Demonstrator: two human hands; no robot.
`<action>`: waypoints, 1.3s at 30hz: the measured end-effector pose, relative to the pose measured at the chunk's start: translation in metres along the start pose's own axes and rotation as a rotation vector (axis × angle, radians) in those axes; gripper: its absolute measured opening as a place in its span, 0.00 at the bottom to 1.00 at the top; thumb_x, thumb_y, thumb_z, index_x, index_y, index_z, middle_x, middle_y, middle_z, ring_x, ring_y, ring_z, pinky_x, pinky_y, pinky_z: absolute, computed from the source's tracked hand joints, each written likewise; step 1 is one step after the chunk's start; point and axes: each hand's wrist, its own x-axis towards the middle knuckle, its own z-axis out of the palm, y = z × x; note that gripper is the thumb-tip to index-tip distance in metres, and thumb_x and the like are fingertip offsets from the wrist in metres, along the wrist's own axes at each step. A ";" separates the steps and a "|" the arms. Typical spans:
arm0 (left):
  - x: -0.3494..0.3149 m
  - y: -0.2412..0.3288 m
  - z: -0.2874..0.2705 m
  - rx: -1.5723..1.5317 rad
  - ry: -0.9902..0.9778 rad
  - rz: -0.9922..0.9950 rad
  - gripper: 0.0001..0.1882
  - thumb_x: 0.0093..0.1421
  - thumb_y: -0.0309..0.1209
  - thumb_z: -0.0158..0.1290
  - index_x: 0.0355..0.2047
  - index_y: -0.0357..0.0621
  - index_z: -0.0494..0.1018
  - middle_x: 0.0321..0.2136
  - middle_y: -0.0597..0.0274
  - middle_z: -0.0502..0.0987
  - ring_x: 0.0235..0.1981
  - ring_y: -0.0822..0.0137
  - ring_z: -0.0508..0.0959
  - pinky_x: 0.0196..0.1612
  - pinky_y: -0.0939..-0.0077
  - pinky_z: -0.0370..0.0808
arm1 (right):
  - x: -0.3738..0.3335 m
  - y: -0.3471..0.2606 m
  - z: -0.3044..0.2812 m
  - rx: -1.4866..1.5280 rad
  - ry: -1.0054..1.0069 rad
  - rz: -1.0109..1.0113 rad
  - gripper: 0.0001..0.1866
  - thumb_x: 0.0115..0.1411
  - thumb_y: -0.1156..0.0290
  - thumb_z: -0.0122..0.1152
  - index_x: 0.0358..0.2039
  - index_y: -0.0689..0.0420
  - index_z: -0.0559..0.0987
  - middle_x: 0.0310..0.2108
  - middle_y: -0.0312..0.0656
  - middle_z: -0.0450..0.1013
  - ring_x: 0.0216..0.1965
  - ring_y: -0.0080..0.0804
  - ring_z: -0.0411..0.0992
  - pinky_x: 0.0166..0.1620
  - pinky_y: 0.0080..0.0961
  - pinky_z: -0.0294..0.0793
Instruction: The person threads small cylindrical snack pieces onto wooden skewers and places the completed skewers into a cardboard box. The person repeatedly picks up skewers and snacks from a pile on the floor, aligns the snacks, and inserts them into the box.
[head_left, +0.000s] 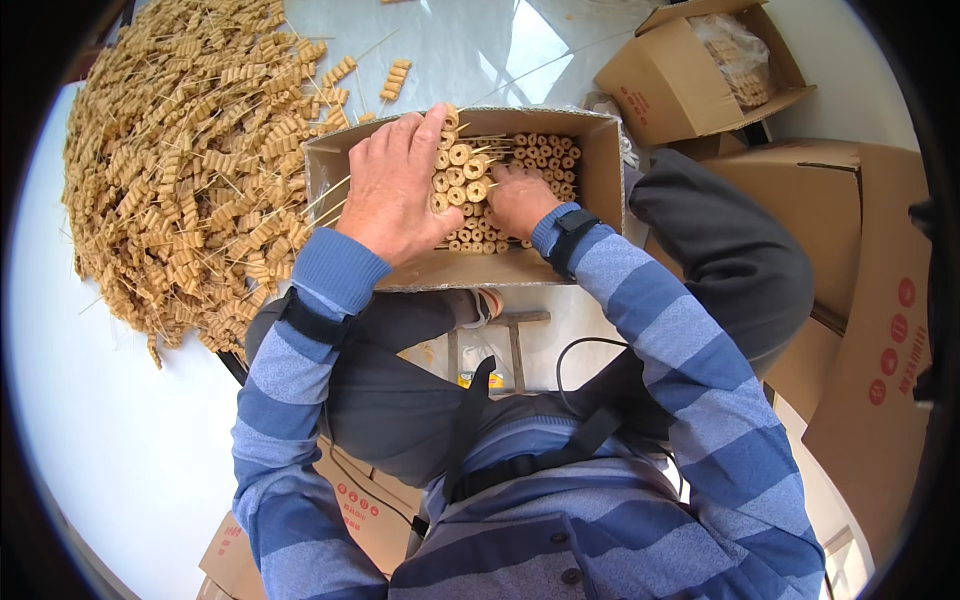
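Note:
An open cardboard box (pixel 460 270) stands in front of my knees, with several rows of tan spiral snacks on sticks (pixel 545 150) packed inside, ring ends up. My left hand (pixel 395 195) is wrapped round a bundle of skewered spiral snacks (pixel 460 172) at the box's left part. Thin sticks jut out from under that hand to the left, and other stick tips point right. Inside the box, beside the bundle, my right hand (pixel 523 205) reaches down among the skewers. Its fingertips are hidden, so whether it grips anything cannot be seen.
A large heap of skewered snacks (pixel 180 170) lies to the left on a pale surface, with a few loose skewers (pixel 396 80) near it. Another open carton (pixel 680 85) with a plastic-lined load stands far right. Large cardboard (pixel 870 330) rises at my right.

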 end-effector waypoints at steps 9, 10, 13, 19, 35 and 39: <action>0.005 0.012 0.032 0.073 -0.063 0.070 0.55 0.43 0.37 0.66 0.70 0.42 0.52 0.57 0.47 0.65 0.60 0.48 0.65 0.63 0.52 0.59 | 0.000 0.006 0.009 -0.171 -0.138 -0.127 0.17 0.64 0.63 0.52 0.51 0.46 0.81 0.49 0.38 0.78 0.55 0.39 0.71 0.58 0.46 0.66; 0.006 0.013 0.039 0.107 -0.092 0.058 0.55 0.43 0.37 0.66 0.70 0.42 0.52 0.57 0.47 0.65 0.59 0.48 0.65 0.63 0.52 0.59 | 0.000 0.006 0.012 -0.127 -0.085 -0.125 0.17 0.64 0.63 0.52 0.52 0.45 0.81 0.48 0.38 0.78 0.54 0.39 0.71 0.59 0.46 0.65; 0.007 0.012 0.056 0.132 -0.040 0.095 0.56 0.43 0.38 0.67 0.71 0.43 0.52 0.58 0.47 0.64 0.60 0.48 0.64 0.63 0.50 0.59 | -0.005 0.003 0.021 -0.063 0.042 -0.107 0.20 0.66 0.63 0.50 0.57 0.46 0.78 0.50 0.37 0.78 0.55 0.38 0.70 0.60 0.46 0.63; 0.018 -0.003 0.077 0.161 -0.064 0.120 0.57 0.42 0.38 0.69 0.71 0.46 0.52 0.57 0.49 0.64 0.60 0.49 0.64 0.63 0.49 0.58 | -0.014 -0.001 0.012 -0.304 -0.138 -0.144 0.17 0.63 0.65 0.52 0.51 0.53 0.81 0.45 0.40 0.80 0.54 0.40 0.71 0.58 0.42 0.66; 0.032 -0.028 0.124 0.207 -0.156 0.116 0.60 0.40 0.37 0.72 0.72 0.52 0.51 0.62 0.51 0.63 0.64 0.49 0.63 0.66 0.46 0.57 | -0.017 -0.021 0.012 -0.355 0.009 -0.053 0.13 0.63 0.66 0.53 0.45 0.56 0.78 0.41 0.45 0.79 0.48 0.41 0.73 0.53 0.41 0.65; 0.038 -0.034 0.125 0.173 -0.274 0.079 0.59 0.42 0.38 0.72 0.72 0.52 0.50 0.64 0.52 0.62 0.66 0.50 0.62 0.67 0.44 0.56 | -0.016 -0.021 0.010 -0.385 0.016 -0.075 0.12 0.62 0.65 0.55 0.43 0.55 0.79 0.37 0.42 0.80 0.46 0.39 0.74 0.51 0.39 0.65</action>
